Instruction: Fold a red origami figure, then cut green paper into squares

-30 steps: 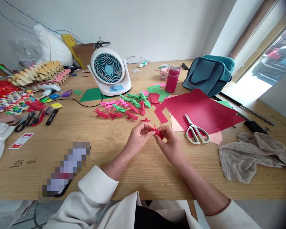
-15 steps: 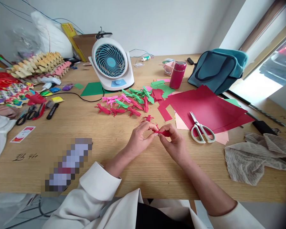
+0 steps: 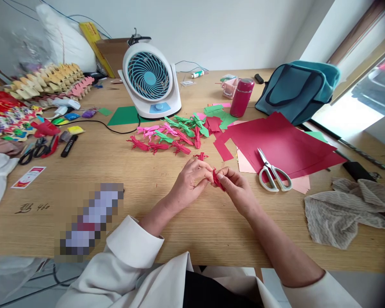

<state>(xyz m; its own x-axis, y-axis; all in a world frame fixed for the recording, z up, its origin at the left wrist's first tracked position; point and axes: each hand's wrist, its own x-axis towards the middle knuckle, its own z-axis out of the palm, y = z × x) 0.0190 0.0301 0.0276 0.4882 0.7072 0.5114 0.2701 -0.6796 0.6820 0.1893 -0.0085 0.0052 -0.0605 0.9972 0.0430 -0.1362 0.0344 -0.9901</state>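
Above the middle of the table, my right hand [image 3: 239, 188] pinches a small folded red paper figure [image 3: 217, 179] between thumb and fingers. The piece stands tilted, with a thin tip pointing up. My left hand [image 3: 191, 182] meets it from the other side, its fingers curled and the tips at the figure's left edge; the exact contact there is partly hidden. Just beyond my fingers lies a small red paper piece [image 3: 201, 156]. Farther back is a cluster of folded paper figures in red [image 3: 181, 147], green [image 3: 183, 125] and pink [image 3: 147, 131].
White-handled scissors [image 3: 272, 173] rest on large red sheets [image 3: 276, 141] at the right. Behind stand a fan [image 3: 150, 81], a red flask [image 3: 242, 97] and a blue bag [image 3: 295, 92]. A crumpled cloth [image 3: 336, 209] lies right; black-handled scissors [image 3: 35, 152] and a marker [image 3: 69, 146] lie left.
The red paper figure has turned from lying level between both hands to a steeper tilt in my right fingers. My left fingertips have shifted along its edge. The view has moved slightly.
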